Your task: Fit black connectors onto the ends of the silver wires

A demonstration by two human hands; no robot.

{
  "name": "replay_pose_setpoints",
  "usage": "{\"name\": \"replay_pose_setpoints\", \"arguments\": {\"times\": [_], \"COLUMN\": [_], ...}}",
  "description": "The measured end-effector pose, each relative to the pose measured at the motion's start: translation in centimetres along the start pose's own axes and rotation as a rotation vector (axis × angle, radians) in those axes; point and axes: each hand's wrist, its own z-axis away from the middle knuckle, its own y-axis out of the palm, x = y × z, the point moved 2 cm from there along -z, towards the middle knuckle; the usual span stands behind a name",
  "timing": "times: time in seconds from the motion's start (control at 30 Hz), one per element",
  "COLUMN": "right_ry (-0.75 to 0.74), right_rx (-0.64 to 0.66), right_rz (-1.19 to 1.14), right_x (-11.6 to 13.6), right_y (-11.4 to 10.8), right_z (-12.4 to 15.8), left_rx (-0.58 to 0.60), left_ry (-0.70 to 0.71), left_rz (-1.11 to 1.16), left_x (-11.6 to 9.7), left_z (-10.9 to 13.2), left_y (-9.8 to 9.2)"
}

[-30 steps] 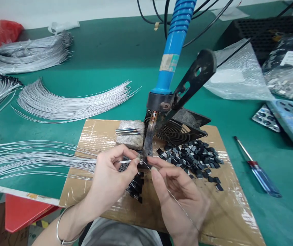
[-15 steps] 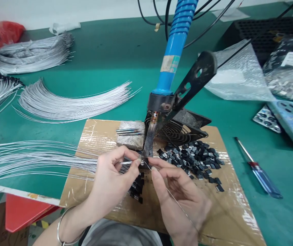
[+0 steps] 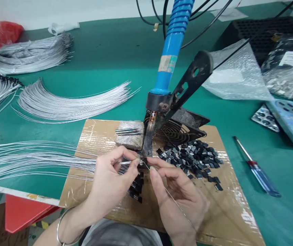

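My left hand [image 3: 115, 174] pinches the end of a thin grey wire just below the tip of a blue soldering iron [image 3: 164, 71] held in a black stand. Between the fingers of my right hand [image 3: 178, 198] runs a thin solder strand [image 3: 177, 204], its end at the iron tip. The exact contact there is too small to tell. Grey wires [image 3: 46, 160] lie to the left, partly behind my left hand. Under the left fingers, several black connectors [image 3: 136, 188] sit on the cardboard [image 3: 228, 205].
Loose black pieces [image 3: 195, 159] are heaped right of the iron, near a black fan [image 3: 179, 131]. A sponge block [image 3: 130, 140] carries thin rods. A screwdriver [image 3: 257, 169] and phone [image 3: 291, 119] lie right. A wire bundle [image 3: 77, 106] lies back left.
The view has shifted very slightly. Both hands hold nearly the same places at the iron tip, and the strand by my right fingers bends a little more.
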Motion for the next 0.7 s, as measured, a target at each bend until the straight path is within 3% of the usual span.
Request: {"name": "replay_pose_setpoints", "arguments": {"times": [0.7], "right_ry": [-0.025], "right_rx": [-0.025], "right_rz": [-0.004], "right_x": [-0.31], "right_y": [0.19], "right_z": [0.13], "left_rx": [0.0], "left_ry": [0.018], "left_rz": [-0.004], "left_x": [-0.15], "left_z": [0.25], "left_y": [0.06]}}
